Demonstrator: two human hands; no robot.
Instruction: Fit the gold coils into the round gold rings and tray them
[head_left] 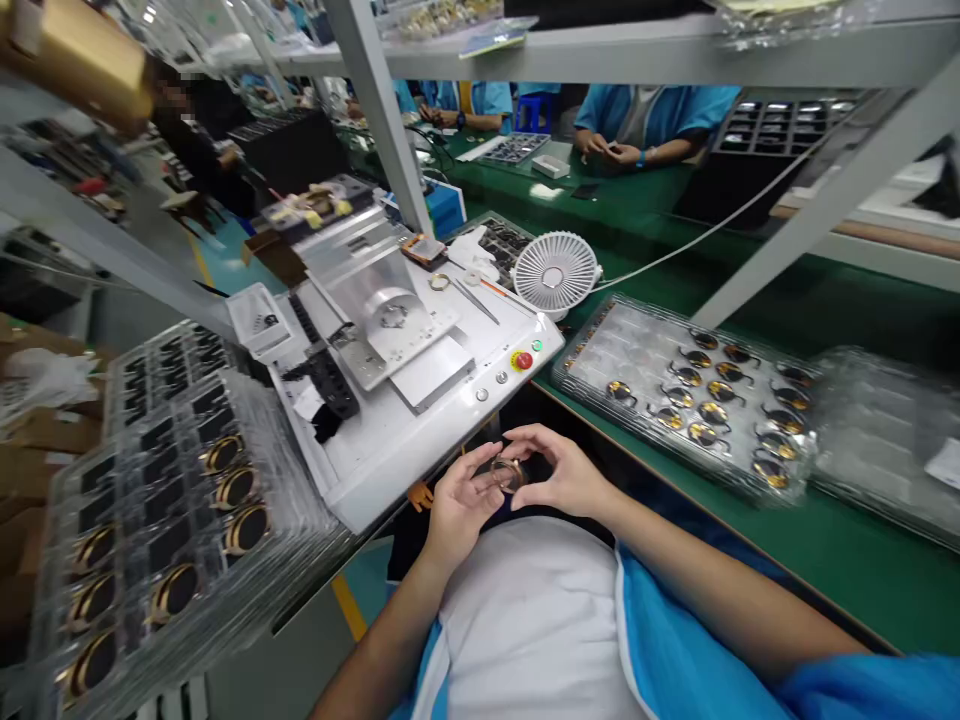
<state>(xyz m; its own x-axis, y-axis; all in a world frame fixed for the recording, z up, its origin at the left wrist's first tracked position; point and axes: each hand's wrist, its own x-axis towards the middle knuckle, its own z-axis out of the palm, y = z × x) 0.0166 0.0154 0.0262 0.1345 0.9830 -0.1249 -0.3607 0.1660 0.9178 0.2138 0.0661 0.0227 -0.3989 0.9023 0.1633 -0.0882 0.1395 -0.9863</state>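
1. Between both hands, a round gold-toned case (511,475) sits at the left fingertips.
2. Left hand (463,497) pinches it.
3. Right hand (566,472) curves beside it; contact unclear.

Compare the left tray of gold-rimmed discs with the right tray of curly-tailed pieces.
Contents: the left tray holds gold-rimmed discs with dark faces; the right tray holds gold-and-dark round pieces with dark curled tails.
Placement: the left tray tops a tall stack of trays; the right tray sits low over the green table.
Shared: both are clear plastic with compartments, and both hold round parts.
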